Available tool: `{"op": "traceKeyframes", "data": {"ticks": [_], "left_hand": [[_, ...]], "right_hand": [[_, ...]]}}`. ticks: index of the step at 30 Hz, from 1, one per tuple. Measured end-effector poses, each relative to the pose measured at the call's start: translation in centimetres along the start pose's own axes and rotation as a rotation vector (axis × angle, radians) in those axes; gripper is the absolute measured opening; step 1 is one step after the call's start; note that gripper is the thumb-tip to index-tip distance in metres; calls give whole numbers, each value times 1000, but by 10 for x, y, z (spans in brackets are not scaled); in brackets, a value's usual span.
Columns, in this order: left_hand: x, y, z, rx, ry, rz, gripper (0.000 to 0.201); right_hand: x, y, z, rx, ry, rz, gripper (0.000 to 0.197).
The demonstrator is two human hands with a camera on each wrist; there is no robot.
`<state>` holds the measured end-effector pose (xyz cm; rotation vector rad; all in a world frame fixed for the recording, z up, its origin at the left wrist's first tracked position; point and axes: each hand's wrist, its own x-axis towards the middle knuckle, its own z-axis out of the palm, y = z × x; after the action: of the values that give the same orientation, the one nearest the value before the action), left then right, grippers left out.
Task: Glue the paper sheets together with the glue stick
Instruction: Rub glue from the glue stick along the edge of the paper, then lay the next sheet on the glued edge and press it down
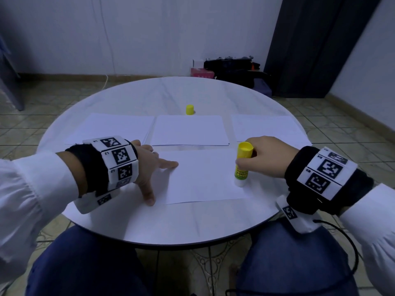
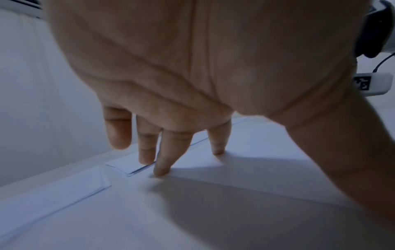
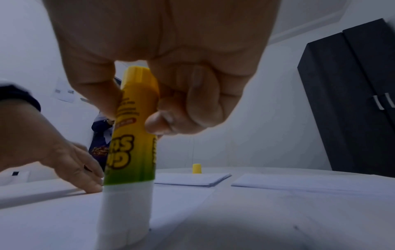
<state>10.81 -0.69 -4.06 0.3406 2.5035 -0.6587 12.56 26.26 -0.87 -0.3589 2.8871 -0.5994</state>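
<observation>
A white paper sheet (image 1: 203, 176) lies in front of me on the round table. My right hand (image 1: 265, 157) grips a yellow-green glue stick (image 1: 242, 165), held upside down with its white glue end pressed on the sheet's right edge (image 3: 126, 218). My left hand (image 1: 154, 165) spreads straight fingers (image 2: 162, 169) on the sheet's left edge and holds it flat, thumb on the table. The stick's yellow cap (image 1: 189, 109) stands apart at the far middle of the table.
Three piles of white paper lie across the table's far half: left (image 1: 111, 128), middle (image 1: 189, 130), right (image 1: 267, 127). Bags and boxes (image 1: 230, 70) sit on the floor behind the white table (image 1: 171, 223). A dark cabinet (image 3: 352, 94) stands at the right.
</observation>
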Motion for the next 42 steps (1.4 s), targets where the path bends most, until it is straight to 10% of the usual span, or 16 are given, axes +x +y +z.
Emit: {"op": "traceKeyframes", "data": {"ticks": [21, 34, 42], "left_hand": [[-1, -4, 4, -41, 18, 12, 123], [-9, -4, 5, -127, -7, 39, 117], [-15, -16, 18, -284, 41, -7, 126]], "right_hand": [[57, 48, -2, 543, 106, 141, 29], [71, 41, -1, 284, 125, 360, 36], [42, 15, -11, -124, -189, 456, 31]]}}
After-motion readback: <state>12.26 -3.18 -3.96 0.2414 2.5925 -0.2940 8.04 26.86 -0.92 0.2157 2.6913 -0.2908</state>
